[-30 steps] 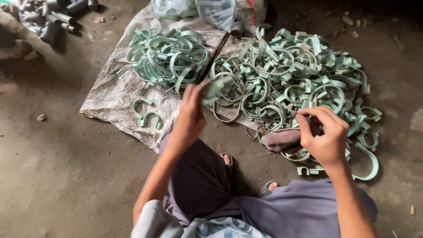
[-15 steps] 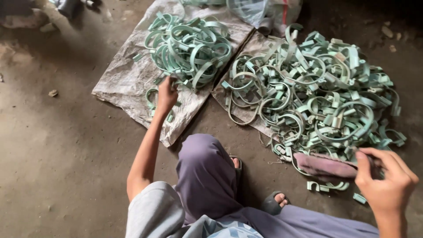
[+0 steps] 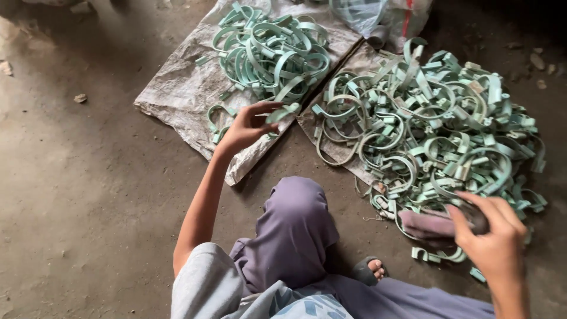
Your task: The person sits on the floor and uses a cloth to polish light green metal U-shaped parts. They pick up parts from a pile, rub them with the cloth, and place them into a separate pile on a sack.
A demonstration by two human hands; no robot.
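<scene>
My left hand [image 3: 245,127] has a pinch grip on one pale green clip [image 3: 282,112], held just above the sacking.
My right hand [image 3: 493,233] curls round a dark tool [image 3: 475,217] over a mauve cloth [image 3: 428,224]; whether that grip is tight, I cannot tell. The smaller pile [image 3: 269,50] is sorted, I'd say; the bigger tangled heap [image 3: 431,124] remains. The clip is a curved flat band, open-ended.

Dim, flat daylight; far right corner fell into deep shadow. No glare. Right hand [image 3: 493,236] slightly motion-blurred, rest reasonably sharp.
</scene>
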